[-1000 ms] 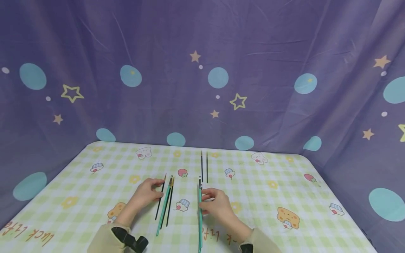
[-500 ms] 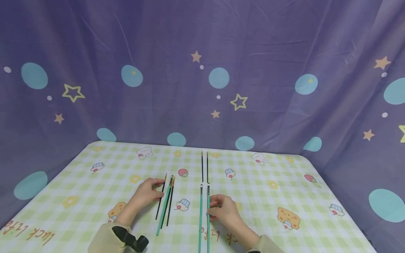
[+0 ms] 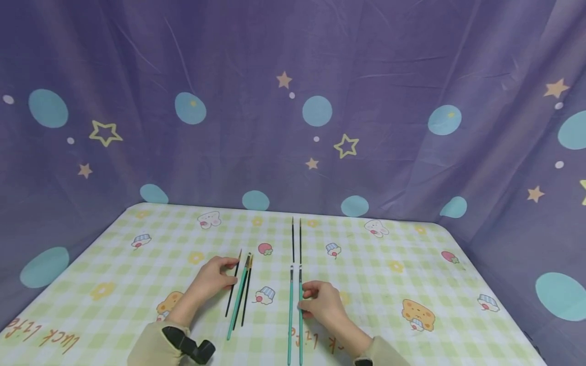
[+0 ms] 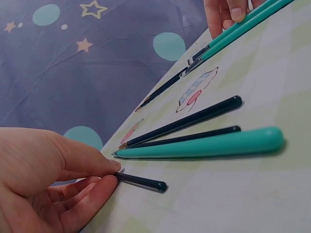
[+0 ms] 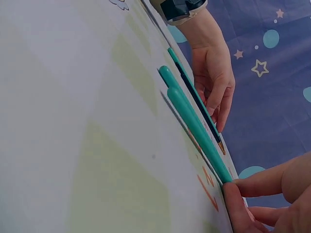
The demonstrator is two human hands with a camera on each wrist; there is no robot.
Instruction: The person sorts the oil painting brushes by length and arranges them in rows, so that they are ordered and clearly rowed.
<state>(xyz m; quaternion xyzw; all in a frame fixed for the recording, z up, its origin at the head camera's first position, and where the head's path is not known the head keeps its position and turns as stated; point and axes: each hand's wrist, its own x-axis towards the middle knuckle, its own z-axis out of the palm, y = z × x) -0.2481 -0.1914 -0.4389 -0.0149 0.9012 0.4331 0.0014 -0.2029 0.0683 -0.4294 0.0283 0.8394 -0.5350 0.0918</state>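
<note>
Table (image 3: 366, 274) in front, curtain (image 3: 389, 66) behind it. On table's L side: lone brush (image 3: 230, 300) btwn L hand's (image 3: 212, 278) thumb & fingers; 3 grouped brushes (image 3: 238, 300) just R of it, tips close, handle ends fanned twd the person. Farther R, nr mid-table: back pair (image 3: 293, 244), side by side but apart, by the far edge; front pair (image 3: 290, 315) in line before it, tips nr the back handles' ends. R hand (image 3: 324, 305) on R side of front pair, at its R brush (image 3: 300, 330).

Left hand (image 3: 212, 278) and right hand (image 3: 323, 303) both pinch — well apart.
</note>
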